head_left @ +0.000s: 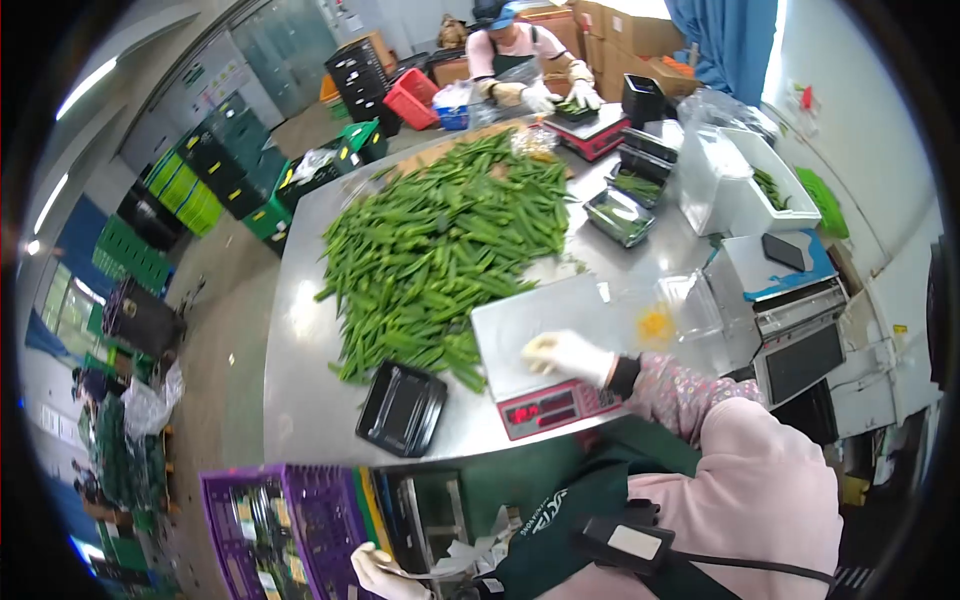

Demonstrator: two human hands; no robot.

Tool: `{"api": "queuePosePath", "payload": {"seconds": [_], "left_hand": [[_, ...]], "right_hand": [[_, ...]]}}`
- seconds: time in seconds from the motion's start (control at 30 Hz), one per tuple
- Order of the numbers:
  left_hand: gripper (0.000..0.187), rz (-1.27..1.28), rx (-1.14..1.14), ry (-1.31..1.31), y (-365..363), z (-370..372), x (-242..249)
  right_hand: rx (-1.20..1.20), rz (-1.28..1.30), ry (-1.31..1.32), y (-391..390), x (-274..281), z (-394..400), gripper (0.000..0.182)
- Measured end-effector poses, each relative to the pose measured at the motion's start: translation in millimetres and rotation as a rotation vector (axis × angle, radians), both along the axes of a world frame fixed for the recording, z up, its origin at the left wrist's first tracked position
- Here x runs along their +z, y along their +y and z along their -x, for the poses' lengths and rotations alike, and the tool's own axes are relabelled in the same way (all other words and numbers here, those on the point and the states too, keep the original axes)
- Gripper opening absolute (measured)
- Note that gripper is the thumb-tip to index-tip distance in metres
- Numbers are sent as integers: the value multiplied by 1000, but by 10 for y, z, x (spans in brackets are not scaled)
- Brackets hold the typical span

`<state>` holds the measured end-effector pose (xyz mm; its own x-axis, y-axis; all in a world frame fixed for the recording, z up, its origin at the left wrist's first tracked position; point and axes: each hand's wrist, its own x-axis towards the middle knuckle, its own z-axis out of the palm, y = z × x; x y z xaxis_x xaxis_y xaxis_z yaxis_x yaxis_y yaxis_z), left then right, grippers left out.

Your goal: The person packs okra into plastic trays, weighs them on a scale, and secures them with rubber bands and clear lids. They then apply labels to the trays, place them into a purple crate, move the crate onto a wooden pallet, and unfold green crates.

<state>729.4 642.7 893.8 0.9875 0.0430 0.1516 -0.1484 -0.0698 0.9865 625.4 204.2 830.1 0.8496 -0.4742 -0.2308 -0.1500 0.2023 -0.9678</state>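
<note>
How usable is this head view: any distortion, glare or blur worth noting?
Head view: strong fisheye bending, black vignette at the corners; overhead glare on the steel table; okra pile fairly sharp; gloved right hand on the scale slightly soft; left hand cropped at the bottom edge.

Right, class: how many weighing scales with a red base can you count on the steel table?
2. One scale sits at the near edge under the person's gloved right hand. The other scale is at the far end, before the co-worker. Others may be hidden.

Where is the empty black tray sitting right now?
In the head view the black tray lies on the steel table near its front edge, just below the okra pile and left of the scale.
</note>
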Motion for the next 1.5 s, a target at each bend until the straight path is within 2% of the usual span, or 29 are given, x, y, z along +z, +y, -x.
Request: {"api": "queuePosePath", "payload": {"seconds": [0.07, 0.1, 0.13, 0.2, 0.27, 0.33, 0.4, 0.43, 0.53, 0.6, 0.63, 0.67, 0.73, 0.77, 0.83, 0.87, 0.93, 0.97, 1.0, 1.07, 1.13, 1.2, 1.23, 1.27, 1.33, 1.37, 1.43, 1.47, 1.5], "left_hand": [[40, -39, -11, 91, -726, -108, 216], [44, -23, -101, 117, -1092, -135, 376], [48, -10, -189, 146, -1433, -127, 536], [49, 293, -589, 290, -1909, -430, 535], [43, 284, -735, 385, -2661, -488, 753], [36, -13, -942, 235, -3442, -582, 678], [32, -198, -1099, 362, -4328, -496, 686], [33, -168, -1144, 561, -4754, -459, 600], [36, -45, -1312, 1053, -5816, -593, -116], [37, -29, -1227, 1214, -6410, -512, -453], [34, -53, -1229, 1266, -6670, -448, -509], [33, -126, -1302, 1157, -6869, -479, -848], [30, -242, -1247, 1131, -7226, -276, -1037], [27, -331, -1196, 1101, -7391, -180, -1257], [24, -453, -1128, 1118, -7616, -37, -1660], [25, -473, -1116, 1113, -7710, 3, -1966], [25, -360, -1002, 1099, -7841, 214, -1974], [25, -360, -1004, 1099, -7905, 281, -2004], [28, -381, -987, 1078, -7963, 339, -2033], [31, -399, -966, 1055, -8052, 447, -2128], [37, -306, -956, 945, -8120, 545, -2301], [41, -287, -943, 914, -8165, 597, -2448], [41, -427, -954, 809, -8191, 597, -2519], [41, -565, -959, 702, -8212, 582, -2536], [42, -561, -981, 698, -8192, 548, -2563], [41, -516, -996, 733, -8164, 540, -2501], [40, -464, -1007, 770, -8117, 499, -2430], [36, -393, -1038, 826, -8057, 475, -2422], [33, -319, -1065, 882, -8002, 443, -2373]], "right_hand": [[-245, -55, 76, -1052, -86, 309, 26], [-274, -72, 125, -1792, -478, 466, 27], [-516, -130, 6, -2040, -274, 640, 26], [-746, -221, -19, -2933, -403, 914, 23], [-896, -173, 34, -3677, -661, 1148, 23], [-1019, -189, 98, -4141, -786, 1314, 25], [-1091, -128, 157, -4513, -977, 1414, 27], [-1076, -144, 221, -4704, -1077, 1484, 24], [-1116, -280, 221, -5114, -1332, 1577, 37], [-1171, -309, 197, -5290, -1338, 1558, 44], [-1220, -328, 170, -5369, -1298, 1526, 52], [-1224, -337, 176, -5454, -1259, 1495, 52], [-1250, -485, -214, -5605, -1120, 1438, 73], [-1257, -489, -204, -5663, -993, 1411, 73], [-1190, -643, -464, -5774, -736, 1319, 82], [-1194, -641, -463, -5838, -659, 1259, 82], [-1237, -532, -346, -5953, -536, 1137, 96], [-1212, -361, -277, -5972, -483, 1085, 99], [-1211, -359, -275, -6008, -405, 1053, 99], [-1165, -521, -287, -6065, -300, 994, 101], [-1184, -613, -279, -6253, -345, 965, 95], [-1139, -990, -460, -6462, -443, 996, 85], [-1120, -1017, -492, -6520, -474, 1007, 81], [-1238, -1020, -496, -6576, -478, 972, 78], [-1296, -938, -454, -6608, -507, 944, 66], [-1292, -938, -450, -6654, -626, 958, 66], [-1302, -783, -406, -6743, -836, 996, 52], [-1270, -796, -383, -6685, -841, 1011, 41], [-1274, -765, -327, -6590, -836, 993, 39]]}}
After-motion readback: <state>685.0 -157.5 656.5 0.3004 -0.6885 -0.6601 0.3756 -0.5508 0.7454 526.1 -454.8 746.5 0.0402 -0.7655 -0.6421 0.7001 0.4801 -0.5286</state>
